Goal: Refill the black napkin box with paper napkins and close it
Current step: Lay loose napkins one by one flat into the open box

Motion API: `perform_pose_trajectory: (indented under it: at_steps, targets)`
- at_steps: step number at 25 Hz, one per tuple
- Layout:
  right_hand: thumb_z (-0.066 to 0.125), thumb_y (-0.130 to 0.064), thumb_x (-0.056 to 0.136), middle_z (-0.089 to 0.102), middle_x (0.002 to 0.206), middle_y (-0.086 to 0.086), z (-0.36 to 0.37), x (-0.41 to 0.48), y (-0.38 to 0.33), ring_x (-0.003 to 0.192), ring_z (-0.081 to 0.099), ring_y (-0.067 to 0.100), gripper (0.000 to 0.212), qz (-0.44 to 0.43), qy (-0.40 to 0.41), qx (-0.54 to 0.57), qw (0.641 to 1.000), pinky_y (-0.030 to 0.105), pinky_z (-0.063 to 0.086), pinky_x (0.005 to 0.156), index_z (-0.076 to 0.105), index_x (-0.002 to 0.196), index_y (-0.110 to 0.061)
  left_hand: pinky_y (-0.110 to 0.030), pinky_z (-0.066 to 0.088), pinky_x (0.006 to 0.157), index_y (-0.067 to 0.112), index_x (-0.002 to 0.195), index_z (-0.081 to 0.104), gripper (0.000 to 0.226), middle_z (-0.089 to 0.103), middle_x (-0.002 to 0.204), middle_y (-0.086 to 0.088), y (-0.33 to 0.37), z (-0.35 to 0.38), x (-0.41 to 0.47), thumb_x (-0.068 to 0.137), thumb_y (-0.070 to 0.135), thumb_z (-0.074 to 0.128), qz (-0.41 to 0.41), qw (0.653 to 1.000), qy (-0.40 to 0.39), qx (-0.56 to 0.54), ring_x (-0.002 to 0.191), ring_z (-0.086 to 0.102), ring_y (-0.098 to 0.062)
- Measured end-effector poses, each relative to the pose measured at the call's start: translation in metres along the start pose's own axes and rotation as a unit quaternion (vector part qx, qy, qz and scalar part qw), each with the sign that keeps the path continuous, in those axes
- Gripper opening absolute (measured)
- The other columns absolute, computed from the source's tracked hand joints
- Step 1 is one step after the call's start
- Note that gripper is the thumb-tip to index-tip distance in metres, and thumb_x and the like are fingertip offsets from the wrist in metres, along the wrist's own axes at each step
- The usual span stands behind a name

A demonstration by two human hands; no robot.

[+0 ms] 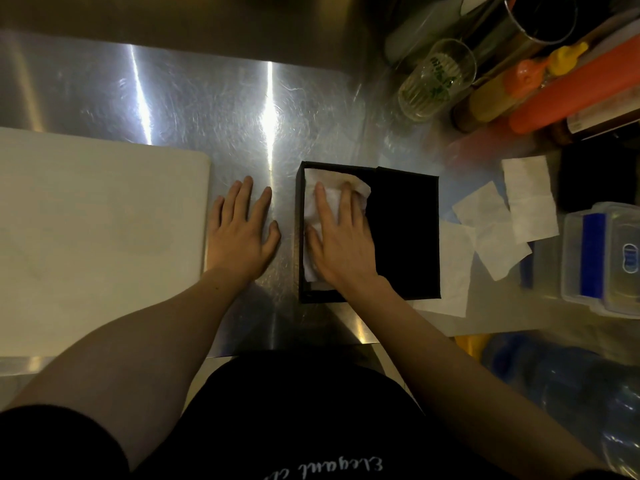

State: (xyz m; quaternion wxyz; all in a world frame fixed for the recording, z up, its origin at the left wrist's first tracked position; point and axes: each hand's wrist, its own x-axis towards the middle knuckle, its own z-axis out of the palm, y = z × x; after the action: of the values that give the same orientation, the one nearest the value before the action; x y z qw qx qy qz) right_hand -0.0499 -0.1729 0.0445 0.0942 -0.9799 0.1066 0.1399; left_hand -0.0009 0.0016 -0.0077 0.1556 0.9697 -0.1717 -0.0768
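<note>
The black napkin box (pixel 405 237) sits on the steel counter in front of me. Its left part is uncovered, and a black lid panel covers the right part. White paper napkins (pixel 330 188) lie in the uncovered part. My right hand (pixel 343 237) lies flat on those napkins with its fingers spread, pressing down. Flat on the counter just left of the box rests my left hand (pixel 242 230), fingers apart and holding nothing. Several loose napkins (pixel 495 223) lie on the counter to the right of the box.
A white cutting board (pixel 97 237) fills the left side. At the back right stand a glass (pixel 436 77), sauce bottles (pixel 526 84) and a metal container (pixel 540 15). Clear plastic boxes (pixel 602 258) sit at the right edge. The counter's front edge runs just below the box.
</note>
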Motion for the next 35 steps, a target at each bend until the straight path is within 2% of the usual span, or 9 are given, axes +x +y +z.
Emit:
perform_pose_trajectory:
  at_steps: [6, 13, 16, 20, 22, 24, 27, 31, 35]
  targets:
    - [0.026, -0.052, 0.099, -0.003, 0.159, 0.025, 0.013, 0.003, -0.003, 0.145, 0.001, 0.046, 0.065, 0.001, -0.011, -0.030, 0.999, 0.052, 0.004, 0.117, -0.006, 0.152, -0.034, -0.046, 0.010, 0.120, 0.020, 0.151, 0.033, 0.059, 0.022, 0.162, -0.014, 0.001, -0.001, 0.000, 0.097, 0.042, 0.041, 0.003, 1.000, 0.006, -0.001, 0.150, 0.016, -0.030]
    - [0.026, -0.051, 0.100, -0.014, 0.159, 0.022, 0.019, 0.002, 0.001, 0.145, -0.013, 0.043, 0.065, -0.005, -0.054, -0.016, 0.998, 0.054, -0.001, 0.119, -0.008, 0.153, -0.032, -0.047, 0.012, 0.120, 0.020, 0.151, 0.034, 0.060, 0.022, 0.162, -0.013, 0.000, -0.001, 0.000, 0.096, 0.041, 0.041, 0.000, 1.000, 0.004, -0.001, 0.150, 0.016, -0.030]
    - [0.028, -0.043, 0.102, -0.007, 0.160, 0.022, 0.008, -0.001, -0.001, 0.147, -0.008, 0.038, 0.065, -0.017, -0.023, 0.006, 1.000, 0.048, 0.001, 0.120, -0.001, 0.154, -0.018, -0.047, 0.012, 0.120, 0.020, 0.152, 0.033, 0.060, 0.022, 0.162, -0.013, 0.000, -0.001, 0.000, 0.097, 0.042, 0.040, 0.001, 1.000, 0.001, 0.004, 0.150, 0.016, -0.030]
    - [0.041, -0.023, 0.102, 0.015, 0.159, 0.020, 0.005, -0.009, 0.004, 0.148, 0.012, 0.031, 0.057, -0.068, 0.034, -0.006, 0.997, 0.042, 0.010, 0.119, 0.020, 0.151, -0.003, -0.046, 0.010, 0.121, 0.021, 0.153, 0.030, 0.060, 0.019, 0.163, -0.013, -0.001, -0.002, 0.000, 0.097, 0.043, 0.037, 0.000, 1.000, -0.011, 0.007, 0.151, 0.013, -0.029]
    - [0.037, -0.028, 0.103, 0.007, 0.160, 0.019, 0.009, -0.009, 0.007, 0.149, 0.005, 0.032, 0.059, -0.065, -0.010, -0.002, 0.998, 0.042, 0.006, 0.119, 0.013, 0.153, -0.008, -0.046, 0.009, 0.121, 0.021, 0.153, 0.030, 0.060, 0.019, 0.163, -0.013, 0.000, -0.003, 0.000, 0.097, 0.043, 0.038, 0.001, 1.000, -0.011, 0.004, 0.151, 0.013, -0.029]
    - [0.027, -0.040, 0.103, -0.006, 0.161, 0.017, 0.014, -0.008, 0.006, 0.148, -0.008, 0.033, 0.062, -0.050, -0.059, -0.001, 0.997, 0.045, -0.001, 0.118, -0.001, 0.154, -0.020, -0.046, 0.009, 0.120, 0.020, 0.153, 0.029, 0.060, 0.019, 0.163, -0.013, 0.000, -0.004, -0.001, 0.098, 0.042, 0.039, 0.001, 1.000, -0.012, 0.004, 0.151, 0.013, -0.030]
    - [0.019, -0.050, 0.100, -0.016, 0.160, 0.016, 0.020, -0.007, 0.006, 0.146, -0.017, 0.036, 0.063, -0.046, -0.077, -0.030, 0.995, 0.049, -0.006, 0.117, -0.013, 0.151, -0.032, -0.046, 0.010, 0.120, 0.020, 0.152, 0.031, 0.059, 0.020, 0.162, -0.014, 0.002, -0.004, -0.001, 0.098, 0.040, 0.043, -0.001, 1.000, -0.008, 0.003, 0.150, 0.014, -0.031]
    - [0.021, -0.051, 0.100, -0.019, 0.160, 0.015, 0.022, -0.007, 0.006, 0.146, -0.019, 0.036, 0.066, -0.044, -0.081, -0.032, 0.995, 0.049, -0.007, 0.117, -0.015, 0.151, -0.029, -0.045, 0.006, 0.120, 0.020, 0.152, 0.030, 0.058, 0.019, 0.162, -0.014, 0.001, -0.003, -0.001, 0.099, 0.039, 0.042, 0.001, 1.000, -0.011, -0.002, 0.150, 0.014, -0.031]
    - [0.030, -0.040, 0.102, -0.003, 0.161, 0.017, 0.006, -0.012, 0.006, 0.149, -0.005, 0.032, 0.066, -0.060, -0.034, 0.015, 0.998, 0.045, 0.003, 0.120, -0.004, 0.154, -0.016, -0.046, 0.005, 0.120, 0.021, 0.153, 0.027, 0.058, 0.016, 0.163, -0.014, 0.002, -0.004, -0.001, 0.100, 0.040, 0.039, -0.001, 1.000, -0.016, 0.001, 0.151, 0.011, -0.031]
